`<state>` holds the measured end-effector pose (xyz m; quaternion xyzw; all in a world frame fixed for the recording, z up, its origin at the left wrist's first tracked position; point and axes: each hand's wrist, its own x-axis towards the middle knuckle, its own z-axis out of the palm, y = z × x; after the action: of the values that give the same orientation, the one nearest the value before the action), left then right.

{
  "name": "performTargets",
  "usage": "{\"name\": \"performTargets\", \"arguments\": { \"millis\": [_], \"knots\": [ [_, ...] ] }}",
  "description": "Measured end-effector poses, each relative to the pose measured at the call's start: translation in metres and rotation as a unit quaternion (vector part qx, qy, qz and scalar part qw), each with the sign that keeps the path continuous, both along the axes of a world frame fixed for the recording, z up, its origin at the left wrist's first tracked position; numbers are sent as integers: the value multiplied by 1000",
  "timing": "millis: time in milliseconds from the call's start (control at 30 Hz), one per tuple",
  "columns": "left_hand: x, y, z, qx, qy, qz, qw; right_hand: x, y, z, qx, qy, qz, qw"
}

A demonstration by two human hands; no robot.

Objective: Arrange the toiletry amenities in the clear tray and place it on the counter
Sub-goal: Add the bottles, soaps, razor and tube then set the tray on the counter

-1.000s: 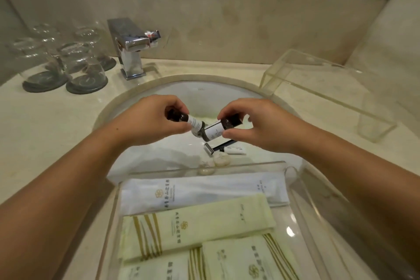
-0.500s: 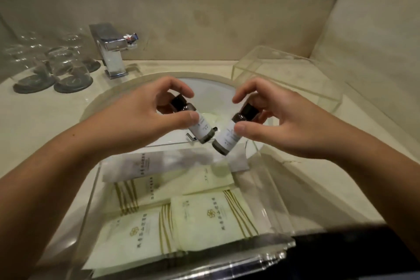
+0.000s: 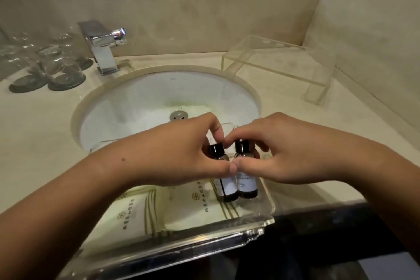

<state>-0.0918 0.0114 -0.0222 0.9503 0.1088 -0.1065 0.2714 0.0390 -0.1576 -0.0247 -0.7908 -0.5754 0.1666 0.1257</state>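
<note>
A clear tray (image 3: 261, 220) sits across the sink's front edge, holding pale green and white sachets (image 3: 195, 207). Two small dark bottles with white labels stand upright side by side at the tray's right end. My left hand (image 3: 181, 154) grips the left bottle (image 3: 223, 179) and my right hand (image 3: 272, 152) grips the right bottle (image 3: 246, 177). My thumbs touch in front of the bottles. My left forearm hides the far left part of the tray.
A white sink (image 3: 147, 107) with a metal drain (image 3: 179, 115) lies behind the tray. A chrome tap (image 3: 102, 50) stands at the back left, beside several upturned glasses (image 3: 61, 68). A clear acrylic stand (image 3: 277, 63) sits on the counter at the back right.
Both hands have come down and together, and the two bottles went from tilted in the air to upright in the tray's right end.
</note>
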Motion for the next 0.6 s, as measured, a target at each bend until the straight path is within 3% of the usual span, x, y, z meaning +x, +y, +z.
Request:
{"name": "performTargets", "arguments": {
  "millis": [267,600],
  "knots": [
    [-8,-13,-9,89,-40,-1,995,-9,-4,-8,-20,-40,-9,999],
    [-84,12,-22,119,-99,-48,987,-16,-14,-9,5,-40,18,999]
  ]
}}
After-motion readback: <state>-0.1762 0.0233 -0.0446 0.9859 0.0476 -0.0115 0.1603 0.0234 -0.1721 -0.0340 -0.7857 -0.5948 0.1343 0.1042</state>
